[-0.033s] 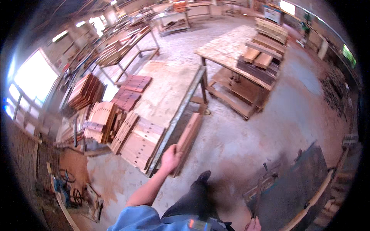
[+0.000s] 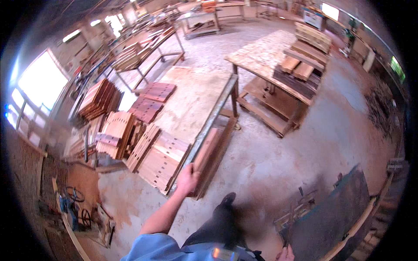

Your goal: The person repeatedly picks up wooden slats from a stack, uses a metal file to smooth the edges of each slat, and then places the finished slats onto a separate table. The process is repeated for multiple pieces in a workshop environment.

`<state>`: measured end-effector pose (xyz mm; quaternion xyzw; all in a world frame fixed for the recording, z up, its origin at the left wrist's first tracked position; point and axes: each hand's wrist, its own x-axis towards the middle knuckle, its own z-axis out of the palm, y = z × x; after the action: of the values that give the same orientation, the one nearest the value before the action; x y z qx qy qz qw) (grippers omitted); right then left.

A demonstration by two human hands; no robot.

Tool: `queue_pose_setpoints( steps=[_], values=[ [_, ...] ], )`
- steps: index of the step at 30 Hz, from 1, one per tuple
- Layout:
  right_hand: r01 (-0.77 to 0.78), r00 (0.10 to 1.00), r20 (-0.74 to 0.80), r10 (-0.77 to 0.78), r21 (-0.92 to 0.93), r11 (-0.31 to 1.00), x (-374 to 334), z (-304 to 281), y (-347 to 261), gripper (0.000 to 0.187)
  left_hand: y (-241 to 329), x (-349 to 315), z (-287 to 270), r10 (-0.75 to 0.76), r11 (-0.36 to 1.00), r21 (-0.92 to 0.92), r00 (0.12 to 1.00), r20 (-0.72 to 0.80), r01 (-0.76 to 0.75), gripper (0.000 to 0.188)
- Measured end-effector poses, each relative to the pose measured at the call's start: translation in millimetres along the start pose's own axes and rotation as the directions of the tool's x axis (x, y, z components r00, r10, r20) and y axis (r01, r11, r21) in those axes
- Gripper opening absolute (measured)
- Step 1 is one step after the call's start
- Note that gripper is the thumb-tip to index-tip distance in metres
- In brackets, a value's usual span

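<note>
My left hand (image 2: 188, 177) is closed on the near end of a long wooden board (image 2: 206, 150) beside the metal-edged side of a worktable (image 2: 187, 93). The board slants away from me, partly behind the table edge. Pale slats with rows of dark slots (image 2: 163, 158) lie on the near end of the table, and reddish slotted slats (image 2: 146, 108) lie farther back. At the lower edge, my right hand (image 2: 285, 253) shows only in part, fingers curled by a dark thin bar (image 2: 286, 232). Whatever it grips is too unclear to name.
A second wheeled table (image 2: 257, 54) with stacked boards (image 2: 300, 69) stands ahead to the right. A dark flat-topped machine (image 2: 333, 215) is at my right. More slat stacks (image 2: 100, 100) stand left, and a machine with handwheels (image 2: 76, 209) is at the lower left.
My left hand and the board have shifted slightly left, closer to the table's edge. The view has moved a little; my right hand looks the same.
</note>
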<state>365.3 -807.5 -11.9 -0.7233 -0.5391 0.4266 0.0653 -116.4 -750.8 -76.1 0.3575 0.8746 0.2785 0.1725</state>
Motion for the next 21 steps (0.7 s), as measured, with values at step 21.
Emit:
queue_pose_setpoints(
  steps=[21],
  values=[
    [0.254,0.954,0.206,-0.218,-0.168,0.953,114,103,-248,0.047,-218,94,-115,-0.040,0.855,0.466,0.926,-0.376,0.226,0.033]
  ],
)
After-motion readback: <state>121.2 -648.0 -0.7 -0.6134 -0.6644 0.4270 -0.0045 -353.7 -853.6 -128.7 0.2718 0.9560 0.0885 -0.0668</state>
